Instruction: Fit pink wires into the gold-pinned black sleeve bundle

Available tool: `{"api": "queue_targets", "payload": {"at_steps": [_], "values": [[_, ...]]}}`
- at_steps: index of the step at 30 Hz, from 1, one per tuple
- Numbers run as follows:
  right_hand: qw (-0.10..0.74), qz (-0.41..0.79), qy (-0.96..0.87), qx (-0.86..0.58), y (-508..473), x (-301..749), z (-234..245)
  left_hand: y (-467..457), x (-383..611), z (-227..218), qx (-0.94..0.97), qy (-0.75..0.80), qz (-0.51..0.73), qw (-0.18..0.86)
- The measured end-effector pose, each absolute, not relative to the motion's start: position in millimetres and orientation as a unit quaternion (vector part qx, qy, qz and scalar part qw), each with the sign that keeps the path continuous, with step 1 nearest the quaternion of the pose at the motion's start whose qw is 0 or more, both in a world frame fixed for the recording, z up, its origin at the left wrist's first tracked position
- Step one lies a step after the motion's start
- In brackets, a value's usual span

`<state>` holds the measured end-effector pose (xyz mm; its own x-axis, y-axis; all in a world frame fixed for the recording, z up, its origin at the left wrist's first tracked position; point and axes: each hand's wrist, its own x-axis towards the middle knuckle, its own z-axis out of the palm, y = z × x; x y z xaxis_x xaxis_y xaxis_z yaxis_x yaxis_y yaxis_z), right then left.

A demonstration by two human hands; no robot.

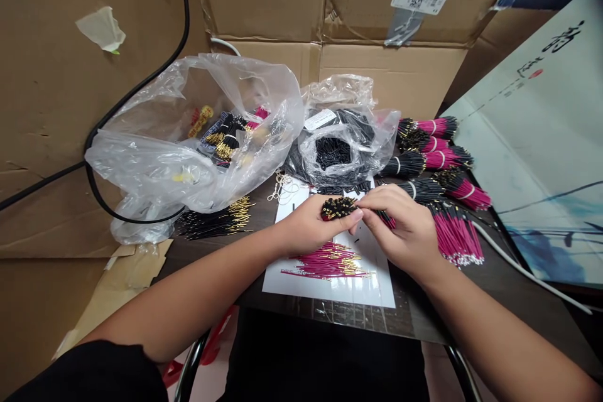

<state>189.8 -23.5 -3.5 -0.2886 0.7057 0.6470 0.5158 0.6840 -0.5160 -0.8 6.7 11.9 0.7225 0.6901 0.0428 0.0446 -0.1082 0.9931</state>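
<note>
Cardboard flaps (264,0) walled in your dark surface (414,320), with clear plastic bags (188,151) of wire heaped at the back. Your left hand (306,226) and right hand (400,232) met above a white sheet (377,289), their grip closed and pinching a small bundle of black wires (338,207) with gold tips — magenta wires (330,262) lay loose beneath, more bundles (436,157) to your right.

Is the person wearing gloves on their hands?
No, the left hand and right hand are bare, holding a bundle of wires.
</note>
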Motion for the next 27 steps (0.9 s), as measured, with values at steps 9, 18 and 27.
{"api": "queue_targets", "payload": {"at_steps": [9,18,27], "values": [[0.459,0.108,-0.800,-0.371,-22.4,192.8,-0.4,9.5,-1.0,7.9,0.734,0.264,0.262,0.568],[0.504,0.043,-0.780,-0.369,-34.3,187.7,8.6,9.1,1.6,-1.8,0.783,0.336,0.263,0.453],[0.455,-0.014,-0.814,-0.360,-37.5,182.7,5.4,8.6,2.3,-7.9,0.810,0.394,0.248,0.357]]}}
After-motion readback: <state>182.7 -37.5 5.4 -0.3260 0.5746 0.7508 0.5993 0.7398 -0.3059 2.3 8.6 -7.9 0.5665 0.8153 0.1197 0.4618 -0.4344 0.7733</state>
